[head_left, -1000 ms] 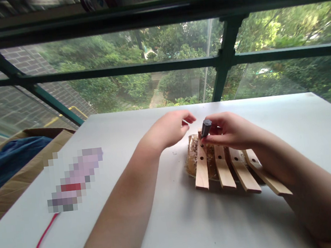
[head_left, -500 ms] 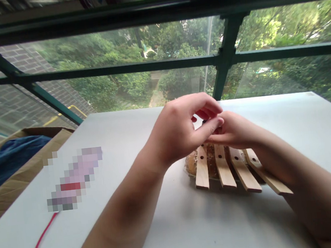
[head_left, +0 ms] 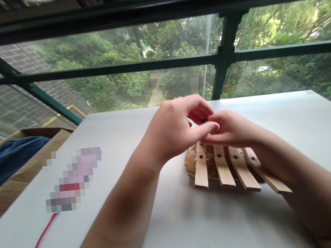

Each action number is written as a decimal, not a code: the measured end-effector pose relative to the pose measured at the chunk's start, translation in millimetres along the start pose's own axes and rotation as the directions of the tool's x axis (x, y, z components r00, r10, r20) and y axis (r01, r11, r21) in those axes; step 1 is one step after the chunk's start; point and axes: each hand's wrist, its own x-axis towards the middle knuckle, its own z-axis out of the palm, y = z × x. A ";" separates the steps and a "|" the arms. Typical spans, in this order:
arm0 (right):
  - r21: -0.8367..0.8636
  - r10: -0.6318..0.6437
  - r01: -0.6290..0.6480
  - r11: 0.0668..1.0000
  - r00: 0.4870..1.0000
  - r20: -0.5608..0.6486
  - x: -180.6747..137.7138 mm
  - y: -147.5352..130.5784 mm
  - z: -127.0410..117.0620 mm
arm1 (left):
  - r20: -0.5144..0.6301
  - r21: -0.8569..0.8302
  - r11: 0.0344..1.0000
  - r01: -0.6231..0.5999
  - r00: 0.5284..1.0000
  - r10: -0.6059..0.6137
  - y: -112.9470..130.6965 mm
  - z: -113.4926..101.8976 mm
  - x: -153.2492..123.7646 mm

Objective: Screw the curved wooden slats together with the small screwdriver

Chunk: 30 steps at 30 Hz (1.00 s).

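Observation:
My left hand (head_left: 173, 129) is curled at the middle of the table, thumb and fingers closing around a small dark round piece (head_left: 205, 121) of which only a sliver shows. Against its thumb rests my right hand (head_left: 232, 128), closed, with its fingertips mostly hidden behind the left thumb. Below both hands lies a brown loaf-like object (head_left: 191, 160) that looks wrapped in clear plastic. Several pale wooden slats (head_left: 201, 171) with dark round spots lie across it, their near ends sticking out towards me. The right forearm partly covers the rightmost slat.
A white table (head_left: 169, 218) stands before the green-framed window (head_left: 118, 69). On its left lies a blurred-out, pixelated object (head_left: 78, 172) with a red cord (head_left: 41, 235) running off the near edge. Beyond the left edge is a cardboard box (head_left: 19, 171) holding blue cloth (head_left: 12, 156).
My left hand has shifted slightly left, and the dark piece between the fingers shows a little more. The right hand's fingertips have moved slightly left too. The slats stay as they were.

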 end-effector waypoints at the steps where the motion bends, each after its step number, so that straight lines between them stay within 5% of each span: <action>1: 0.007 -0.006 0.006 1.000 1.000 0.001 -0.2 0.3 -0.3 | 0.004 -0.022 1.000 0.010 1.000 -0.010 -0.1 -0.4 -0.2; 14: 0.082 -0.064 0.058 0.995 0.995 0.073 -2.7 1.7 -4.2 | 0.046 -0.132 0.991 0.013 0.999 -0.007 -1.2 0.6 -1.0; 24: 0.038 -0.039 0.040 0.999 0.999 -0.024 -1.4 -0.6 -0.1 | -0.037 0.042 0.998 -0.044 0.998 0.046 -6.5 6.8 1.7; 30: 0.048 -0.069 0.070 0.996 0.997 -0.025 -0.4 -0.4 0.1 | -0.012 -0.041 0.999 -0.023 1.000 0.023 -6.8 6.3 0.9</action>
